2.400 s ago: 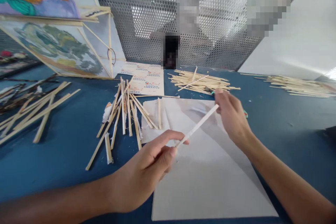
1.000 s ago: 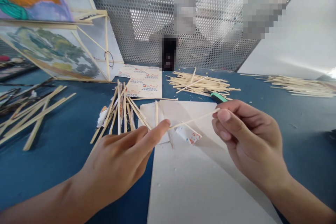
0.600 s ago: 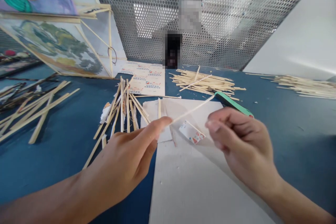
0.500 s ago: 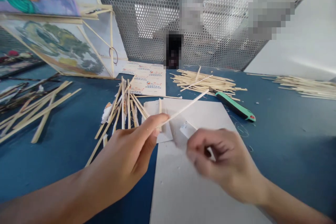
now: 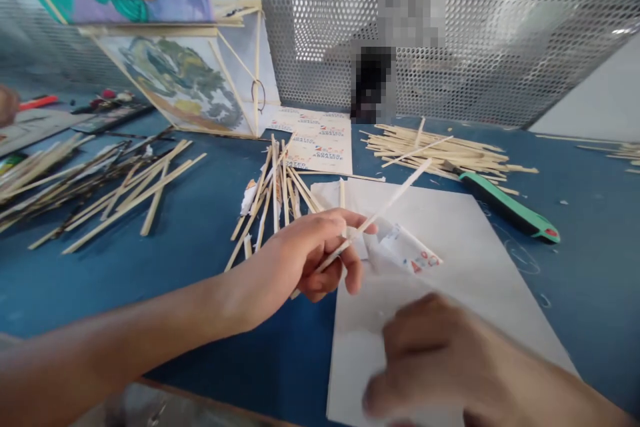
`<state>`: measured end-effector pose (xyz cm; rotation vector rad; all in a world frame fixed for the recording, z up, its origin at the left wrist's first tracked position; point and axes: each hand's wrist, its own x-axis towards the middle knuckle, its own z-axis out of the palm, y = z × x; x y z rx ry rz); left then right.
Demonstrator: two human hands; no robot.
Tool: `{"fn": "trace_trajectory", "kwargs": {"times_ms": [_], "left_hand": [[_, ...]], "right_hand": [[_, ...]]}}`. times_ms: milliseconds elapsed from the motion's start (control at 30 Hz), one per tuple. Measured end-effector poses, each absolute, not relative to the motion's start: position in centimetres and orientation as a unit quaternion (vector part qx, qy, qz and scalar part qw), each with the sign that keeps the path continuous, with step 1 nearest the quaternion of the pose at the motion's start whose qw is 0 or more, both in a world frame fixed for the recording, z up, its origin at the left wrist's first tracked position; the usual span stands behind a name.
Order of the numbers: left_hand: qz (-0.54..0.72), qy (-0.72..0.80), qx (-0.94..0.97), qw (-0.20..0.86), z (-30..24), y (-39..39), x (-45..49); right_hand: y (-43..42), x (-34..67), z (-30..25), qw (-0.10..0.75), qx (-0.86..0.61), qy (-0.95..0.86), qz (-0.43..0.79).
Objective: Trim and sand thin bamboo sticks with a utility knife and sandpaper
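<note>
My left hand [image 5: 325,250] is closed around a thin wooden stick [image 5: 395,199], which slants up to the right from its fingers. My right hand [image 5: 430,360] is low over the white paper [image 5: 400,320], smeared by motion, its fingers curled in part; I see nothing in it. Between the two hands, a small white piece of paper with red and blue print [image 5: 413,252] rests on the white sheet. A bundle of loose wooden sticks [image 5: 274,193] lies just beyond my left hand, some with torn paper on them.
A green-and-black cutter [image 5: 510,207] lies at the right beside a stick pile [image 5: 445,150]. Printed abrasive sheets [image 5: 323,147] are at the back. Painted panels on a stick frame [image 5: 180,83] stand left, near more sticks [image 5: 125,197]. At far left is another person's hand [image 5: 7,105].
The printed paper piece has left my right hand and lies on the sheet. My right hand has dropped toward me. The left fingers have shifted on the stick; the view has turned left.
</note>
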<state>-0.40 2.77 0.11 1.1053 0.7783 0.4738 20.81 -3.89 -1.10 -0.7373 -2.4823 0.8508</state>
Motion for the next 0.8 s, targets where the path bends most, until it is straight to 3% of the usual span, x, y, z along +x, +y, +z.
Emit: {"fn": "trace_trajectory", "kwargs": {"times_ms": [100, 200, 300, 367, 500, 600, 733, 800], "left_hand": [[0.188, 0.336, 0.548, 0.742, -0.2, 2.8, -0.7], [0.145, 0.322, 0.585, 0.730, -0.3, 2.9, -1.0], [0.112, 0.323, 0.665, 0.664, 0.1, 3.2, -1.3], [0.105, 0.343, 0.759, 0.543, 0.6, 3.6, -1.6], [0.309, 0.408, 0.817, 0.266, 1.2, 4.6, -2.3], [0.427, 0.383, 0.777, 0.261, 1.4, 5.4, -2.7], [0.426, 0.323, 0.824, 0.186, 1.3, 5.8, -3.0], [0.410, 0.271, 0.860, 0.139, 1.1, 5.4, -3.0]], "right_hand": [[-2.9, 22.5, -1.5, 0.359, -0.370, -0.856, 0.020], [-1.4, 24.3, -1.8, 0.321, -0.401, -0.844, -0.152], [0.3, 25.6, -1.8, 0.259, -0.358, -0.894, -0.074], [1.1, 26.2, -1.6, 0.268, -0.353, -0.896, -0.028], [1.4, 27.2, -1.1, 0.367, -0.412, -0.833, -0.038], [1.1, 27.4, -0.8, 0.407, -0.420, -0.809, -0.052], [0.4, 27.5, -0.8, 0.456, -0.415, -0.776, -0.130], [0.2, 27.7, -0.9, 0.463, -0.482, -0.726, -0.163]]}}
